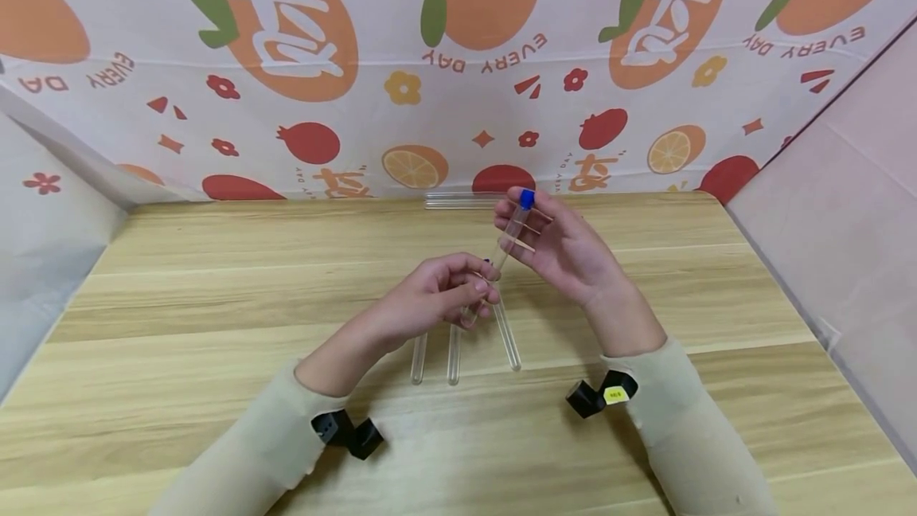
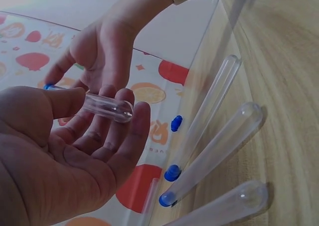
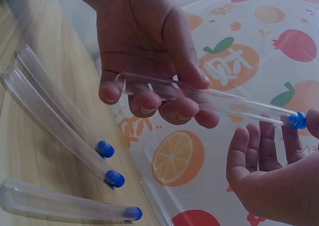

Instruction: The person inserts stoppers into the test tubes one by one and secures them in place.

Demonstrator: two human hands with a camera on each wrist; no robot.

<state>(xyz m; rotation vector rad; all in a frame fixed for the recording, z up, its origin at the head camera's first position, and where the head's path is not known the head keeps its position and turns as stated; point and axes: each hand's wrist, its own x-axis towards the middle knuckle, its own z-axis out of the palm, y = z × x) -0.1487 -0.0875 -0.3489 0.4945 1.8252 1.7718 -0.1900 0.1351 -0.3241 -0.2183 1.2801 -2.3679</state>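
A clear test tube [image 1: 510, 233] with a blue screw cap [image 1: 527, 198] is held slantwise above the table between both hands. My left hand [image 1: 444, 293] pinches the tube's body near the rounded end, its thumb lying along one side and the fingers behind. At the upper end my right hand [image 1: 573, 253] has thumb and finger on the blue cap, the other fingers spread loosely. Below them, three capped test tubes lie on the table, among them a left one [image 1: 419, 361], a middle one [image 1: 454, 357] and a slanted right one [image 1: 507, 333].
Several clear tubes [image 1: 458, 200] lie along the table's back edge, against a fruit-patterned cloth [image 1: 401, 118]. In the left wrist view, a loose blue cap [image 2: 176, 123] rests on the wooden table [image 2: 279, 151] beyond the capped tubes.
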